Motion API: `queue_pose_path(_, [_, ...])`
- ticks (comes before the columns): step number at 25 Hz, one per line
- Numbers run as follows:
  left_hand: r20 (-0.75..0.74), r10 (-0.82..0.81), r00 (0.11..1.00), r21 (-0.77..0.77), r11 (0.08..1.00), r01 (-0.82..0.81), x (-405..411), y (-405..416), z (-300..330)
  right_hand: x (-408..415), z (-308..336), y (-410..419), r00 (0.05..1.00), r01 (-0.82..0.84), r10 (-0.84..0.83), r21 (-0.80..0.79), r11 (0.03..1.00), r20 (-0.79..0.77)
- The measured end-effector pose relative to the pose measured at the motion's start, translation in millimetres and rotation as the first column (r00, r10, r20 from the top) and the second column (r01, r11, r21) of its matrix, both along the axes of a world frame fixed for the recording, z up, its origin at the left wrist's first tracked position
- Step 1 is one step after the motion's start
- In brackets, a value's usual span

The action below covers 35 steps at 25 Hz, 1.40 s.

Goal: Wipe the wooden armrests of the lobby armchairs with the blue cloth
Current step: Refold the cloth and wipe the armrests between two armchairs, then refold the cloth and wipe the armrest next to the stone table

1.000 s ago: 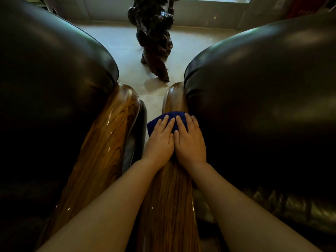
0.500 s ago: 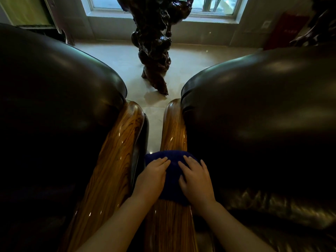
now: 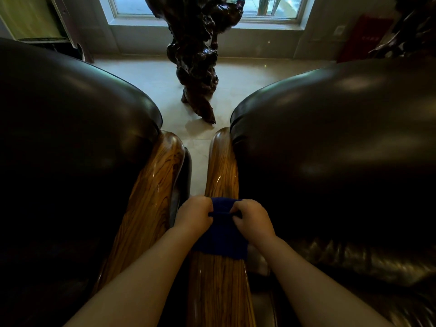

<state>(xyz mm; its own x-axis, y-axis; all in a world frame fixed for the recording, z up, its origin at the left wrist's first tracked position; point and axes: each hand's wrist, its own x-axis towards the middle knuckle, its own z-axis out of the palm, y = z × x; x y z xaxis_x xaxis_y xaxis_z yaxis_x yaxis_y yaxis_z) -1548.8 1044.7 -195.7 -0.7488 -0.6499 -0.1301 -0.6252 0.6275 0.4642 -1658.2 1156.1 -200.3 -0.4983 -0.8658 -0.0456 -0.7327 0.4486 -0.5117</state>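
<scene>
Fingers of the left hand (image 3: 193, 215) and right hand (image 3: 253, 219) are curled tight, pinching a fold of the blue cloth (image 3: 221, 234). The soft cloth lies draped across the glossy, striped-grain wooden armrest (image 3: 221, 171), whose rounded length runs away toward the window (image 3: 254, 5), beside smooth dark leather cushions (image 3: 330, 138)

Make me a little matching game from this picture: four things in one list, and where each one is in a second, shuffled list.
Things:
1. dark blue cloth
2. glossy striped wooden armrest on the left
3. gnarled dark root sculpture
4. red box

Places:
A. standing on the pale floor before the window
B. by the wall, far right
C. bare, with no cloth on it
D. gripped by both hands on the right-hand armrest

Pairs: 1-D, 2-C, 3-A, 4-B
</scene>
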Motion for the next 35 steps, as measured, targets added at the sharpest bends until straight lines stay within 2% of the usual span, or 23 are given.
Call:
queue_pose_path(3, [-0.012,-0.001,1.000,0.173,0.985,0.003,4.8,-4.6,14.2,-6.9,20.6,4.6,0.981,-0.013,0.004,0.044,0.999,0.193])
queue_pose_path(6, [-0.052,0.028,0.998,0.258,0.966,-0.014,5.5,-7.6,46.9,-15.5,56.2,4.0,0.966,0.013,-0.021,0.033,0.999,0.257])
queue_pose_path(9, [-0.095,0.032,0.995,0.276,0.961,-0.005,2.8,-11.3,100.2,-25.2,110.3,4.9,0.959,0.021,-0.018,-0.008,1.000,0.282])
queue_pose_path(12, [-0.124,-0.022,0.992,0.240,0.969,0.051,0.9,-10.0,162.9,-34.0,173.4,10.4,0.973,-0.031,0.040,-0.043,0.999,0.227])
queue_pose_path(21, [-0.236,-0.186,0.954,-0.040,0.983,0.182,4.1,47.2,375.1,-30.2,373.5,75.0,0.999,-0.044,0.050,-0.233,0.971,0.020])
queue_pose_path(27, [-0.254,-0.298,0.920,-0.171,0.950,0.260,-5.5,146.8,462.6,-29.1,460.8,184.8,0.996,-0.027,0.004,-0.266,0.964,-0.087])
queue_pose_path(31, [-0.233,-0.388,0.892,-0.240,0.911,0.334,-22.1,253.8,479.7,-37.4,482.7,301.8,0.991,-0.018,-0.014,-0.235,0.972,-0.133])
queue_pose_path(35, [-0.269,-0.420,0.867,-0.195,0.905,0.377,-44.2,365.9,480.6,-50.2,494.5,420.0,0.989,-0.028,0.001,-0.184,0.983,-0.146])
